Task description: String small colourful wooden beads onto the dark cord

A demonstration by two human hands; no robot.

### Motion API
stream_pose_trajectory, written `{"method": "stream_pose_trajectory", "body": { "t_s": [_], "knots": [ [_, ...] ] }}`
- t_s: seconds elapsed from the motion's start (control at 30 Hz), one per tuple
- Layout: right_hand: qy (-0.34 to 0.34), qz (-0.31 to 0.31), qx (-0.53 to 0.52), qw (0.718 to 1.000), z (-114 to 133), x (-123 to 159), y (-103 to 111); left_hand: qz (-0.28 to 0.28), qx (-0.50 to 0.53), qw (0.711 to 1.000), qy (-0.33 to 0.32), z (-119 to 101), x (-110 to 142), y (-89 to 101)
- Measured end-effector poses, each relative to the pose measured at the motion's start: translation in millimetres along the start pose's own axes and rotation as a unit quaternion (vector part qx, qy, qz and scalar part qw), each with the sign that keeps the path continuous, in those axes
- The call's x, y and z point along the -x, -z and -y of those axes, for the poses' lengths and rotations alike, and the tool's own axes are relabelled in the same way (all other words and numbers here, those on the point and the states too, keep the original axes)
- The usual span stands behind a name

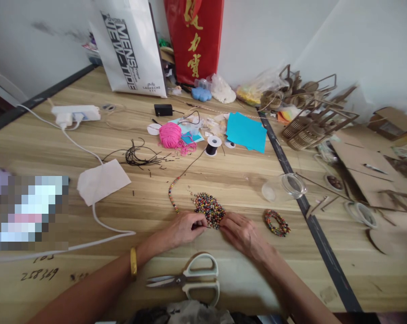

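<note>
A heap of small multicoloured beads lies on the wooden table between my two hands. My left hand is closed in a pinch on a thin black cord, whose tip pokes out past the fingertips toward the heap. Strung beads run along this cord, which leads back to a white spool wound with black cord. At the heap's right edge, my right hand has its fingers bent and pressed together against the beads; what they hold is hidden. A coiled beaded bracelet rests to the right.
White-handled scissors lie near my body. Farther back are pink yarn, cut black cords and blue sheets. A clear jar lies at right, a power strip at left. Bags stand against the wall.
</note>
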State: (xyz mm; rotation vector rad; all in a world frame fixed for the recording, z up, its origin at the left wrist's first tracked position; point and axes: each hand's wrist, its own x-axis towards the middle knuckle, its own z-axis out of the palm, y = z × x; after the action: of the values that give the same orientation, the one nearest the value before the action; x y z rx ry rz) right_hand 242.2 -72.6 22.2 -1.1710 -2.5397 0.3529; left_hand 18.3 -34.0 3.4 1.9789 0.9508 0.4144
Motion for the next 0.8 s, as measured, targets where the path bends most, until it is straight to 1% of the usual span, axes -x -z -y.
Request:
{"method": "stream_pose_trajectory", "body": {
  "t_s": [0.2, 0.4, 0.7, 0.8],
  "knots": [
    [-0.012, 0.001, -0.006, 1.000, -0.4, 2.2, 4.7, -0.003, 0.006, 1.000, -0.003, 1.1, -0.2, -0.7],
    [-0.021, 0.016, -0.011, 1.000, 2.2, 1.4, 3.3, -0.001, -0.001, 1.000, -0.003, 1.8, -0.3, -0.7],
    [-0.023, 0.056, 0.021, 0.998, 7.2, -3.7, 5.1, 0.002, 0.004, 1.000, 0.005, -2.4, 0.0, 2.0],
    [-0.021, 0.051, 0.024, 0.998, 6.3, -5.2, 9.8, 0.000, 0.027, 1.000, 0.003, -1.4, 0.0, 1.7]
  ]
}}
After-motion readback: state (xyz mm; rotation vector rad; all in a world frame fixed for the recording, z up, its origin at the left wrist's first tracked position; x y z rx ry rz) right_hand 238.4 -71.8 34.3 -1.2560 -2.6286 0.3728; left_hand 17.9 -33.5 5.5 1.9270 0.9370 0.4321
